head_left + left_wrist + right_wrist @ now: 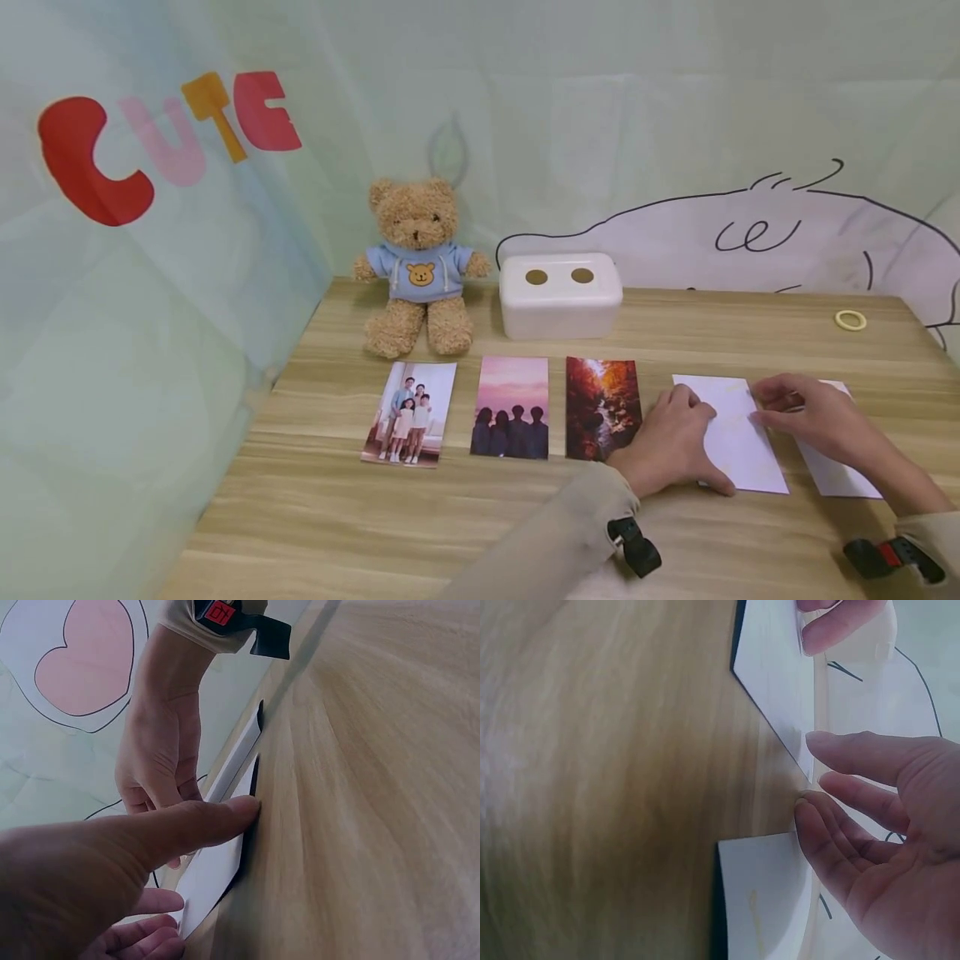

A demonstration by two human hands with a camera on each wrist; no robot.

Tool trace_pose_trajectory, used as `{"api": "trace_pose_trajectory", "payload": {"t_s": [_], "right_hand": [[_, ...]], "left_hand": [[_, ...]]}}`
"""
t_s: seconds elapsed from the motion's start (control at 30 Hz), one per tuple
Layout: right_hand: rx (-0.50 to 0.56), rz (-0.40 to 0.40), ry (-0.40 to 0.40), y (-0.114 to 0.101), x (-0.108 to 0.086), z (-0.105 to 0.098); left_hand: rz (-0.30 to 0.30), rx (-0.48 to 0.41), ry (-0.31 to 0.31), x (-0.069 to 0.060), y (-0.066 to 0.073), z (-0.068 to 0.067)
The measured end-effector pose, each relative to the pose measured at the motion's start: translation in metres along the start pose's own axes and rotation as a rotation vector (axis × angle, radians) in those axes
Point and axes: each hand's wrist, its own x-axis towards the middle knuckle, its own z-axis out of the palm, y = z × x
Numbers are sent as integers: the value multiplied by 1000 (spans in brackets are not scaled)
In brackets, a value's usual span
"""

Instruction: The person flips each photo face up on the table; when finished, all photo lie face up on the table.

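Note:
A white card [738, 442] lies face down, with faint yellowish marks on it. My left hand [671, 437] spans its left side and holds it by the edges, thumb at the near edge and fingers toward the far one. At the card's right edge is my right hand [821, 417], its thumb at the edge and its fingers loosely bent with a gap to the thumb, as the right wrist view shows. Under the right hand and wrist, partly hidden, lies a second white card [769, 900]. Left of both hands is an autumn stream photo [600, 404], close to the left wrist.
Further left lie a sunset silhouette photo [510, 408] and a family photo [411, 412]. Behind them sit a teddy bear [420, 250] in a blue hoodie and a white box [561, 300] with two round holes. A pale yellow ring [851, 320] lies at the back right.

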Motion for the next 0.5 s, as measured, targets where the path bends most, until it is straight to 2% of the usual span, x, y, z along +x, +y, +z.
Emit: {"api": "trace_pose_trajectory", "payload": {"t_s": [0.2,0.5], "right_hand": [[22,-13,13,0,-1,-1],[14,84,-46,-5,-4,-9]], "left_hand": [[17,-2,6,0,-1,0],[48,-79,-10,1,-8,-2]]}}
